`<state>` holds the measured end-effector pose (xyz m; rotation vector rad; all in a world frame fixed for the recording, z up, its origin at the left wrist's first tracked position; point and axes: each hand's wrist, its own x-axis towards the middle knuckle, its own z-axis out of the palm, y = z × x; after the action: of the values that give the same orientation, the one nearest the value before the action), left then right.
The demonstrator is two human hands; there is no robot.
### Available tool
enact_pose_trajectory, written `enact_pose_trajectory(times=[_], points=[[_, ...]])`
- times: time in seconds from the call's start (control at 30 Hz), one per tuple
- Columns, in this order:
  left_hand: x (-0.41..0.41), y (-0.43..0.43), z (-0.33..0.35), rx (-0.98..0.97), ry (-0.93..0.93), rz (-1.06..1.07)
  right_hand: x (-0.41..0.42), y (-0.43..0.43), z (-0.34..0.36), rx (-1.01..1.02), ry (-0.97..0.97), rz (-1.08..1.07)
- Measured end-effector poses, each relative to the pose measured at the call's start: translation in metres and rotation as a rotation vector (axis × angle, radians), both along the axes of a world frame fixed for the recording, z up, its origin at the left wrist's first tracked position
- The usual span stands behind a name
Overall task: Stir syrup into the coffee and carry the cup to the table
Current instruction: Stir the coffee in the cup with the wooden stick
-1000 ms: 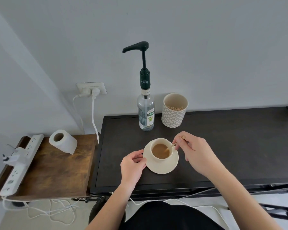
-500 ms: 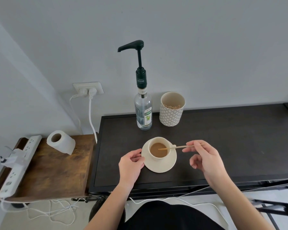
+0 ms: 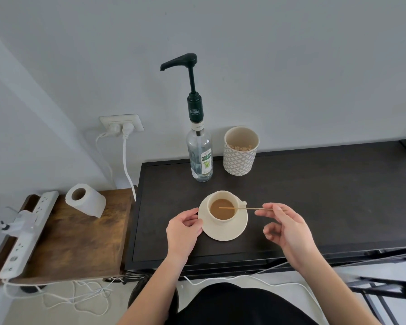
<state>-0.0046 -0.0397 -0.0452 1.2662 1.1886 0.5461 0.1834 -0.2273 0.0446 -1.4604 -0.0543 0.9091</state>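
A cream cup of milky coffee [image 3: 223, 209] stands on a cream saucer [image 3: 230, 232] on the dark counter [image 3: 326, 195]. My left hand [image 3: 184, 232] grips the saucer's left rim. My right hand [image 3: 288, 231] pinches a thin wooden stir stick [image 3: 249, 208] between thumb and forefinger. The stick lies nearly level across the cup's right rim, its tip over the coffee. Behind the cup stands a clear syrup bottle [image 3: 201, 158] with a tall black pump.
A patterned holder [image 3: 240, 152] of wooden sticks stands right of the bottle. A lower wooden side table [image 3: 80, 238] on the left carries a paper roll [image 3: 86, 200] and a white power strip [image 3: 25, 233]. Cables hang from the wall socket [image 3: 121, 123] and below the counter's front edge.
My right hand has drawn back to the right from the cup, tipping the stick from steep in the coffee to nearly level across the rim. The left hand stays on the saucer.
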Motion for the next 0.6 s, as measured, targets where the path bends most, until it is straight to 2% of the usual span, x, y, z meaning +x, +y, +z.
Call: enact_pose_trajectory(times=[0.17, 0.3, 0.6], points=[[-0.0009, -0.0008, 0.0013, 0.004, -0.002, -0.001, -0.0002, -0.0020, -0.0008, 0.045, 0.077, -0.023], [0.0004, -0.0016, 0.0025, -0.009, -0.009, 0.010, -0.0001, -0.0046, -0.0056, -0.023, 0.063, -0.034], [0.0003, -0.0038, 0.0045, -0.003, 0.001, 0.016, -0.0051, -0.0090, -0.0015, 0.036, 0.317, -0.057]])
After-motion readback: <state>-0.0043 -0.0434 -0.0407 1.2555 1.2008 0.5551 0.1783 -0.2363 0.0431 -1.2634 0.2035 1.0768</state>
